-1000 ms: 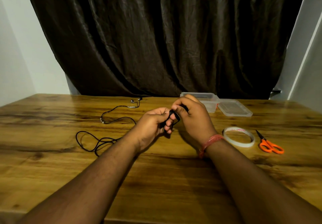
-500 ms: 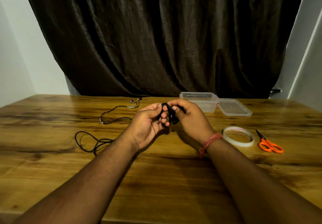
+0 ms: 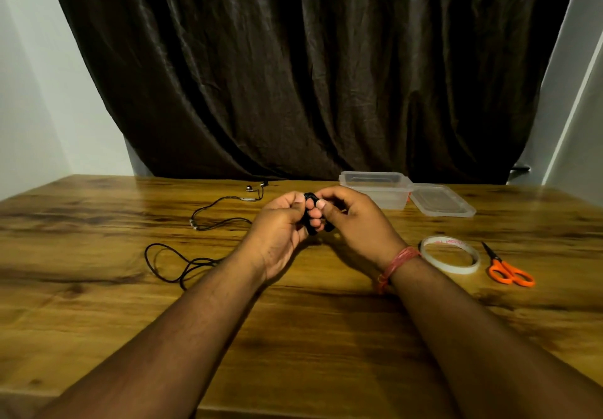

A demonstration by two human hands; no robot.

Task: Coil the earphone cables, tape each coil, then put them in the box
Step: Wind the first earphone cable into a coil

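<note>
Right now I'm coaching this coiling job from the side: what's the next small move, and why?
Probably keep the left hand pinching the black coil while the right hand lets go and reaches for the tape roll beside it. Both hands grip the wound cable, no tape shows on it, and the clear box stands open behind.
</note>
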